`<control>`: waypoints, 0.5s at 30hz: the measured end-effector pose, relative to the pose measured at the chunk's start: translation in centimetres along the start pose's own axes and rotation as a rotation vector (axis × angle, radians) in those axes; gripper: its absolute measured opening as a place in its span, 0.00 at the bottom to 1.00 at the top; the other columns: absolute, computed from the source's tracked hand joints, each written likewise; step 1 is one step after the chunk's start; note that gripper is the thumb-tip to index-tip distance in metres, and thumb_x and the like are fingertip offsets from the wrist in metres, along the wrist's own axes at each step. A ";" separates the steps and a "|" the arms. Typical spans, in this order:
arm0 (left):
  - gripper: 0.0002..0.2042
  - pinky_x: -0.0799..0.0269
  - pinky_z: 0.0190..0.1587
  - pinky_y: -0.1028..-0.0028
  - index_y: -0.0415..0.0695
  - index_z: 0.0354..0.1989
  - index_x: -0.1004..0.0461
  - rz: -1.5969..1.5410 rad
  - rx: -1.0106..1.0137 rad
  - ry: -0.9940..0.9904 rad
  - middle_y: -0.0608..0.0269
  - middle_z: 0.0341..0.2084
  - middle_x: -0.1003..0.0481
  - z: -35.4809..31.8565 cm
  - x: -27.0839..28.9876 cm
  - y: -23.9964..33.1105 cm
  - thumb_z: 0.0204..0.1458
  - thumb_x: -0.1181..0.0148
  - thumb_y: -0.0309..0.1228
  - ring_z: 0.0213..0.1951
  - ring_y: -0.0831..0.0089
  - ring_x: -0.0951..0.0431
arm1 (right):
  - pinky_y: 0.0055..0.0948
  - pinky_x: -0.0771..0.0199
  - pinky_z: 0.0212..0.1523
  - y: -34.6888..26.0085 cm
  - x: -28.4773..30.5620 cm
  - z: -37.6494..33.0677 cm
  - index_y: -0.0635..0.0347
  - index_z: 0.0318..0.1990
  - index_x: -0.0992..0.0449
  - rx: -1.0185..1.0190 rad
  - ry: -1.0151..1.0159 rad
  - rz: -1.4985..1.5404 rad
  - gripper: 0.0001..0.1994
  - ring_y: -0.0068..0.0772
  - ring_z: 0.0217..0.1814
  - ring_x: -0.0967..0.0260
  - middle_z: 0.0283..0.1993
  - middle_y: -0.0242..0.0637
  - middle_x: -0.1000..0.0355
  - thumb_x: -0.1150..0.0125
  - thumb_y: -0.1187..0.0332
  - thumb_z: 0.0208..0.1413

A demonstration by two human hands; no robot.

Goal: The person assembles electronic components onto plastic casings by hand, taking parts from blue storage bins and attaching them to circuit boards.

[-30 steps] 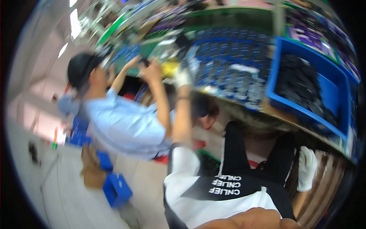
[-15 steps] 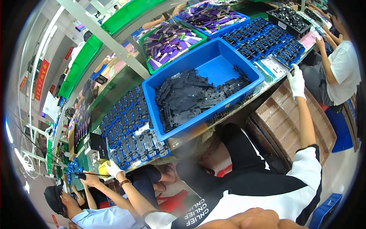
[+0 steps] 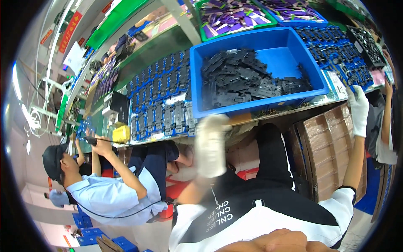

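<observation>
My left hand (image 3: 211, 147), in a white glove, is smeared by motion in front of the near wall of a large blue bin (image 3: 258, 110); whether its fingers hold anything is not visible. Loose black plastic parts (image 3: 239, 77) lie heaped in that bin. At the right, my right hand (image 3: 359, 111), also white-gloved, is raised at the table edge with fingers stretched and apart, nothing visible in them. Its fingertips are close to rows of blue fixtures (image 3: 342, 59) carrying black parts. More blue fixtures with black parts (image 3: 161, 113) stand left of the bin.
Behind the bin are a green bin (image 3: 275, 21) and a blue bin with purple and white parts. Brown partitioned trays (image 3: 329, 147) lean below the table at right. A yellow object (image 3: 121, 134) sits at left, where a person in light blue (image 3: 105, 189) works. Another person is far right.
My left hand has moved right, from beside the yellow object to the blue bin's front. My view has turned left, and my right hand remains at the table's right edge.
</observation>
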State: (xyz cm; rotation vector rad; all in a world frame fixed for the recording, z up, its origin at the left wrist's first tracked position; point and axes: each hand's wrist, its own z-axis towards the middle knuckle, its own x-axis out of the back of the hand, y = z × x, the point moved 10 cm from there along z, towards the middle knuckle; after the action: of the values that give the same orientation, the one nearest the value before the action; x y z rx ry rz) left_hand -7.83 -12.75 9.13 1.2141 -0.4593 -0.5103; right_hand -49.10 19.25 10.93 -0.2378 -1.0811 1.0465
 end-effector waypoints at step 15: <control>0.24 0.37 0.60 0.50 0.47 0.54 0.34 -1.347 0.445 0.328 0.57 0.50 0.30 -1.3 -2.3 -7.3 0.54 0.43 0.49 0.54 0.57 0.31 | 0.33 0.28 0.37 -30.5 -15.0 -8.7 0.62 0.39 0.25 0.641 -0.646 0.256 0.10 0.46 0.35 0.28 0.34 0.44 0.26 0.37 0.69 0.50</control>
State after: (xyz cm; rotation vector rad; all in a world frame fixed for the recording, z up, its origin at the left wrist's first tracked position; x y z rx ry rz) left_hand -9.85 -12.33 1.62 1.9171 0.6584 -1.3511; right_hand -25.45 -6.00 16.43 0.5270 -1.2309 1.7082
